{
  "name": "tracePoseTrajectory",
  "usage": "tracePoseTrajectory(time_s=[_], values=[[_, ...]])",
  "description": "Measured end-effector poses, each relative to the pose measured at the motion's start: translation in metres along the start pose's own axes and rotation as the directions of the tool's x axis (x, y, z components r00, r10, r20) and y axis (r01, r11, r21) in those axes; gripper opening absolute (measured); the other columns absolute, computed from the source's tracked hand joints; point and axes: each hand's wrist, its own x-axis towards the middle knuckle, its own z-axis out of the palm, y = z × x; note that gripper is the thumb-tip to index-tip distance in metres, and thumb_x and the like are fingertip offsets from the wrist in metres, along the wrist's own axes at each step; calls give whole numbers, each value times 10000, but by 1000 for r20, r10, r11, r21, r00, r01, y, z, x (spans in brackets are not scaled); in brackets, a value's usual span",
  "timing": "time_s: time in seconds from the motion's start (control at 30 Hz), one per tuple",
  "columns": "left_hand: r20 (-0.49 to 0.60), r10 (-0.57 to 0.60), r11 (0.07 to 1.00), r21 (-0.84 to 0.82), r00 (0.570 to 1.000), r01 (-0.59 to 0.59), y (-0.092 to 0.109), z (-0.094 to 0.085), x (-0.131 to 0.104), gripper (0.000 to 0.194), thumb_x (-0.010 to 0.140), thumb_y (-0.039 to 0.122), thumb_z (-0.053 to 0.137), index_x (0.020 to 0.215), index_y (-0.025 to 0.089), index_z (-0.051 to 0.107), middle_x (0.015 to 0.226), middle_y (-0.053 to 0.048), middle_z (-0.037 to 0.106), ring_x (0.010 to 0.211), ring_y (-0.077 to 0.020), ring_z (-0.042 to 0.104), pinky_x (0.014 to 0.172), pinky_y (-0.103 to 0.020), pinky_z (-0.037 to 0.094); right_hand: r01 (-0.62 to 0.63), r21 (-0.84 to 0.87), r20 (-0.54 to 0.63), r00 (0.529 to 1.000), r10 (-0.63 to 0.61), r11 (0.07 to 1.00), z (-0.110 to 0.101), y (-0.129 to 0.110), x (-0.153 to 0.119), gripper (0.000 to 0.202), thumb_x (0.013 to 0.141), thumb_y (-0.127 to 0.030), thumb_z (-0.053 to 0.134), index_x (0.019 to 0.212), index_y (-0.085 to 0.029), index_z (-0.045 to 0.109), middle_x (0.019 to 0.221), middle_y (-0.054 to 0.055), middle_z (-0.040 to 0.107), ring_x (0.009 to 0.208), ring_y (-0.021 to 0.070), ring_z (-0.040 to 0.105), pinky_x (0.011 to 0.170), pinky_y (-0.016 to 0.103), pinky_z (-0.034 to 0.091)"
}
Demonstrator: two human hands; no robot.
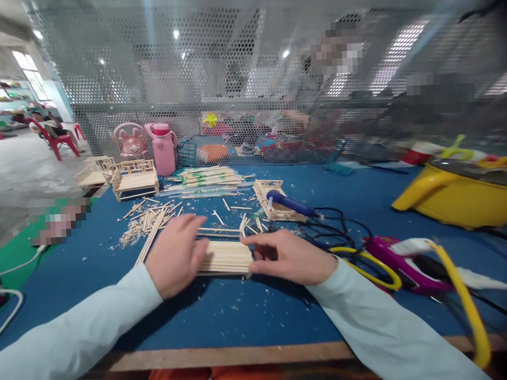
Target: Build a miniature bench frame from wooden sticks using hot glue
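Observation:
A small model made of wooden sticks (225, 257) lies in front of me on the blue tabletop, its sticks side by side in a flat panel with thin rails behind. My left hand (172, 255) is closed around its left end and covers that part. At the right end, the thumb and fingers of my right hand (288, 258) pinch the stick ends. A glue gun with a blue handle (291, 203) rests across another stick frame (274, 196) behind my right hand. Loose sticks and offcuts (148, 222) are heaped beyond my left hand.
Finished-looking stick models (135, 177) stand back left. Bundled sticks (211, 178) lie near a pink bottle (163, 149). On the right are black cables, a purple-and-black tool (408, 261), a yellow tube (459, 293) and a yellow container (459, 195). A perforated metal screen (240, 73) borders the back.

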Motion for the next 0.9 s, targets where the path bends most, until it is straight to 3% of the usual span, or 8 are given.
tracePoseTrajectory(time_s=[0.07,0.27,0.37,0.47,0.53,0.63,0.77,0.9], values=[[134,147,983,90,980,-160,16,8,-1,465,842,398,390,1236,154,429,1294,-126,450,1219,-290,347,1004,-514,240,5,2,4,1000,-5,1000,1,0,1,497,710,-387,581,1116,-101,585,655,20,627,546,113,525,543,228,395],[270,138,965,180,953,-191,33,24,-1,501,870,433,311,1265,139,400,1310,-153,437,1193,-303,400,946,-510,307,20,0,-29,999,-20,1000,-2,-3,-6,484,681,-375,608,1103,-137,594,650,4,624,529,99,509,526,218,397],[276,140,966,174,951,-192,30,25,-1,503,872,429,307,1267,130,395,1310,-154,437,1190,-298,403,939,-500,318,0,81,-266,964,22,997,-26,1,-14,465,697,-407,575,1088,-156,585,646,3,612,528,107,508,529,234,412],[289,135,966,175,948,-191,30,25,-1,512,873,438,294,1270,128,385,1320,-147,427,1195,-306,390,937,-505,313,-175,-8,-542,828,143,985,-57,22,-13,361,770,-439,446,942,-175,623,668,39,617,536,140,521,521,274,413],[289,124,968,176,949,-180,32,24,-1,507,873,439,293,1269,135,382,1333,-146,408,1183,-308,398,929,-504,317,-314,-198,-488,853,185,928,-70,44,-5,380,710,-435,527,970,-172,617,787,72,648,643,189,571,591,312,437],[283,89,983,132,955,-131,34,19,0,485,859,461,316,1223,159,423,1266,-141,467,1096,-291,460,880,-479,360,-328,-374,-292,929,225,868,-70,75,13,502,682,-507,551,1045,-165,596,987,117,645,831,253,594,687,340,449],[328,-10,1000,-15,945,16,31,11,10,366,889,352,269,1026,162,550,956,-101,587,899,-216,530,797,-377,414,-380,-464,-321,914,249,800,-59,97,26,508,758,-523,454,1076,-147,581,1030,132,635,910,266,585,725,338,441],[425,-44,994,-70,904,82,21,10,27,321,863,255,313,777,171,611,760,-69,588,706,-174,545,677,-293,412,-382,-418,-296,915,274,824,-58,105,25,435,789,-487,420,1018,-170,611,975,105,658,853,251,601,680,315,439]])
